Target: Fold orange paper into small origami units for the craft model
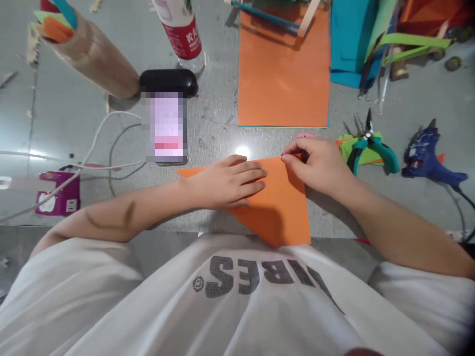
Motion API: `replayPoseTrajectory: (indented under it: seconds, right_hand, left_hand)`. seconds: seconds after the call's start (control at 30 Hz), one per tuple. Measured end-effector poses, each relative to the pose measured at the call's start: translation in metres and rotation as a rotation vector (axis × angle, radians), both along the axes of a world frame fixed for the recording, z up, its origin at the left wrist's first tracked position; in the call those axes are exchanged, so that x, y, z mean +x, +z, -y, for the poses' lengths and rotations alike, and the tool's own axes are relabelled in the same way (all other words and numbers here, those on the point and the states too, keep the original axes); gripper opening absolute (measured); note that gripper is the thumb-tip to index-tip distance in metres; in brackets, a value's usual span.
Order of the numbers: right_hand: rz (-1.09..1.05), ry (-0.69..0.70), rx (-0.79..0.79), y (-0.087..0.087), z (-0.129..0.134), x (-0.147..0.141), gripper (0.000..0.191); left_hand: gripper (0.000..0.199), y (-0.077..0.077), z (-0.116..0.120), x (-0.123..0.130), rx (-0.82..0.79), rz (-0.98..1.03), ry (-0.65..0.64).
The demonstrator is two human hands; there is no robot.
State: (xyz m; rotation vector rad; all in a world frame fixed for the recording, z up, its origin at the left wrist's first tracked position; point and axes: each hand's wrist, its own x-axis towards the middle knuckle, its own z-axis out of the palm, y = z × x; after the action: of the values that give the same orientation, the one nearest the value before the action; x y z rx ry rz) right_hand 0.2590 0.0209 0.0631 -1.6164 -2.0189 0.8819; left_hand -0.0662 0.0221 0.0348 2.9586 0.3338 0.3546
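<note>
An orange sheet of paper [287, 207], folded into a triangle, lies at the table's front edge, its lower corner reaching over my shirt. Across its left part my left hand [232, 183] rests flat, fingers stretched out and a little apart. My right hand [315, 160] pinches the upper right edge of the paper between thumb and forefinger. A small pink piece [306, 135] shows just behind the right hand. Beyond both hands lies a stack of square paper [284, 84] with an orange sheet on top.
At right lie teal-handled pliers [369, 143] on green scraps and a blue glue gun [432, 155]. Blue paper [352, 39] lies behind them. At left are a phone [166, 126], black case [168, 82], water bottle [181, 34], cardboard tube [96, 59], purple power block [59, 193] and white cables.
</note>
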Motion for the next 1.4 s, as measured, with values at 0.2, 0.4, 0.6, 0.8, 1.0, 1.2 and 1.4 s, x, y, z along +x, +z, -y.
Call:
replayPoseTrajectory:
  seconds: [0.2, 0.4, 0.6, 0.8, 1.0, 1.2, 1.4]
  right_hand:
    - [0.008, 0.010, 0.030, -0.001, 0.009, -0.001, 0.021]
    - [0.021, -0.012, 0.144, -0.007, 0.004, -0.008, 0.015]
    - [0.023, 0.008, 0.147, -0.008, 0.001, -0.010, 0.015]
    - [0.026, -0.019, 0.123, -0.009, -0.002, -0.012, 0.013]
    - [0.018, -0.027, 0.102, -0.007, -0.003, -0.013, 0.012]
    - [0.025, -0.016, 0.110, -0.011, -0.004, -0.011, 0.010]
    - [0.059, -0.030, 0.123, -0.011, -0.007, -0.014, 0.012]
  left_hand:
    - [0.032, 0.004, -0.005, -0.005, -0.064, 0.062, 0.012]
    - [0.030, 0.006, -0.006, -0.007, -0.097, 0.088, 0.057]
    - [0.034, 0.005, -0.006, -0.009, -0.127, 0.056, 0.075]
    - [0.051, 0.000, -0.006, -0.009, -0.071, 0.046, 0.069]
    - [0.069, 0.005, -0.007, -0.008, -0.132, -0.025, 0.104]
    - [0.084, 0.009, -0.006, -0.004, -0.095, -0.109, 0.191]
    - [0.090, 0.012, -0.003, -0.002, -0.088, -0.162, 0.204]
